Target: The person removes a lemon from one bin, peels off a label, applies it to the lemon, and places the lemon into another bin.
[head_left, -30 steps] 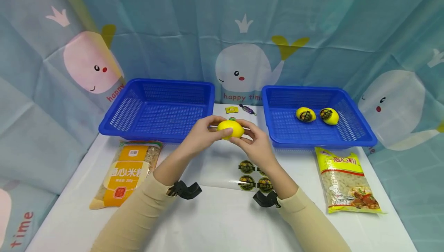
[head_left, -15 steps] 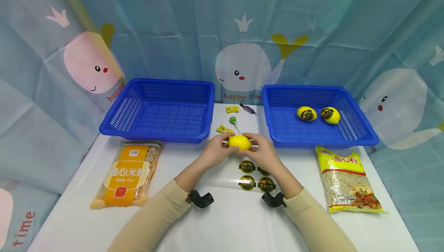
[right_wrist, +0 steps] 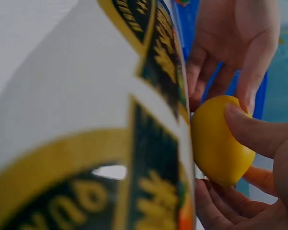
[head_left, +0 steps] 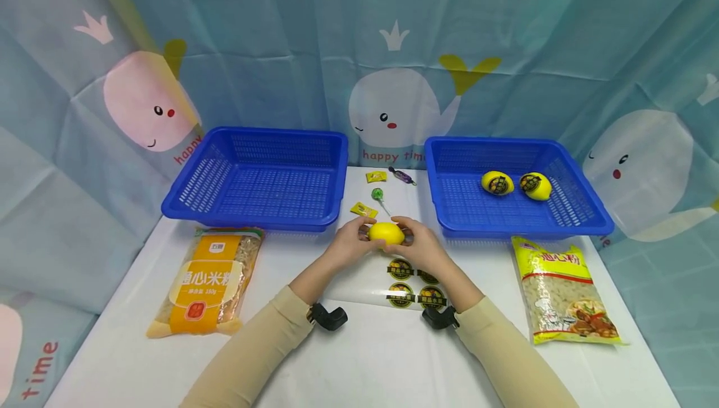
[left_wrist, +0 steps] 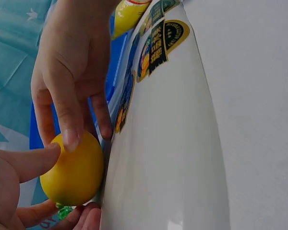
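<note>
A yellow lemon (head_left: 386, 233) is held between both hands, just above the far edge of a sticker sheet (head_left: 354, 283). My left hand (head_left: 349, 244) grips its left end, and my right hand (head_left: 422, 246) grips its right end. In the left wrist view the lemon (left_wrist: 74, 170) has a thumb from each hand on its near side. The right wrist view shows the same lemon (right_wrist: 221, 141) with fingers around both ends; no sticker shows on the visible skin. Several round black-and-gold stickers (head_left: 401, 294) lie on the sheet's right part.
A blue basket (head_left: 253, 224) stands back left; another blue basket (head_left: 522, 231) at back right holds two stickered lemons (head_left: 535, 186). Between them lie a green lollipop (head_left: 377, 194) and wrapped candies (head_left: 364, 210). Pasta bags flank the table, one orange (head_left: 205, 283), one yellow (head_left: 566, 292).
Both hands have come nearer with the lemon and lowered it toward the sticker sheet, uncovering the lollipop and a yellow candy. Over the last half second they have barely moved.
</note>
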The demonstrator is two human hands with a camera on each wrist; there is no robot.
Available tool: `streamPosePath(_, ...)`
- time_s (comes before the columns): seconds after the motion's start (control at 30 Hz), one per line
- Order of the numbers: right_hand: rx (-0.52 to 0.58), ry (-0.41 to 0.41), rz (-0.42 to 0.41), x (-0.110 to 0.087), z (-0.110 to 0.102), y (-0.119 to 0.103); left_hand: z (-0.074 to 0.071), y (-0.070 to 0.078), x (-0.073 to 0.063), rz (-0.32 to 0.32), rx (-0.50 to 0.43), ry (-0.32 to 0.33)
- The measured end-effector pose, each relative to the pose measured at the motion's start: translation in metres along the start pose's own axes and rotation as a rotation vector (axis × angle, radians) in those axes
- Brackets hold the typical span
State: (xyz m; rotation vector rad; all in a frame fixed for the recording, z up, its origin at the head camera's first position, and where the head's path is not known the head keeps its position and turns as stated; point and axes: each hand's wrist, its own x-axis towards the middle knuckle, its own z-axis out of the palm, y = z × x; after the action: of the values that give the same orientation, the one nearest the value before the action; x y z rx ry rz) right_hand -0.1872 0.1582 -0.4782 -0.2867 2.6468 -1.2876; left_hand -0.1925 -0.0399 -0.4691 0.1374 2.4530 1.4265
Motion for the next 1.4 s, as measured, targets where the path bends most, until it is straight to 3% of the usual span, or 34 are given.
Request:
streamPosePath(0.33,0.009,-0.031,0.006,0.0,-0.004,0.001,-0.002,-0.005,0.003,-0.044,-0.016,-0.036)
streamPosePath(0.8,0.014,-0.031,0.043,0.004,-0.006,0.002,-0.003,0.0,-0.001,-0.055,-0.012,-0.04)
streamPosePath(0.97,-0.011,-0.036,0.079,-0.011,-0.012,0.001,-0.005,0.002,-0.015,-0.078,0.024,-0.011)
streamPosePath(1.13,-0.172,-0.043,0.093,-0.032,-0.025,0.004,-0.009,0.001,-0.033,-0.084,0.084,0.022)
streamPosePath(1.27,-0.296,-0.106,0.059,-0.042,-0.031,0.009,-0.011,0.001,-0.041,-0.04,0.126,0.055)
streamPosePath(1.4,-0.329,-0.168,0.021,-0.043,-0.032,0.012,-0.011,0.006,-0.049,0.041,0.192,0.069)
